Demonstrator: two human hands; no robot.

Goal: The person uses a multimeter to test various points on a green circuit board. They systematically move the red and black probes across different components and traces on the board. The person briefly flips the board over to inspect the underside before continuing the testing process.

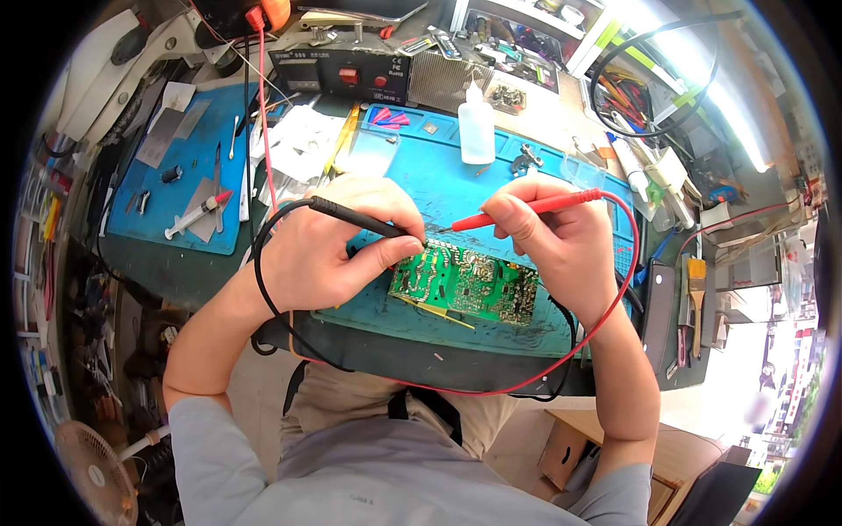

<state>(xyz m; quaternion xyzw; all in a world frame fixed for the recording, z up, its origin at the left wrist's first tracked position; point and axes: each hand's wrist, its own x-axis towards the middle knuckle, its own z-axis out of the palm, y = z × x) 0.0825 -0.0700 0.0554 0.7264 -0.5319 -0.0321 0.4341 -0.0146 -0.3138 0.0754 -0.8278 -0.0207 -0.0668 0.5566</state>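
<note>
Center frame: green circuit board [469, 282], long axis roughly left-to-right.
Left hand [338, 254] pinching a black probe [344, 213], right hand [561, 238] a red probe [472, 222]; board's just below, upper-left corner nearest the tips.

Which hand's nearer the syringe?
Left. The left hand, holding the black probe, is right of the syringe; the right hand, holding the red probe, is much farther right.

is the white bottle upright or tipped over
Upright: the white bottle stands on the blue mat, its nozzle up and its base down.
</note>
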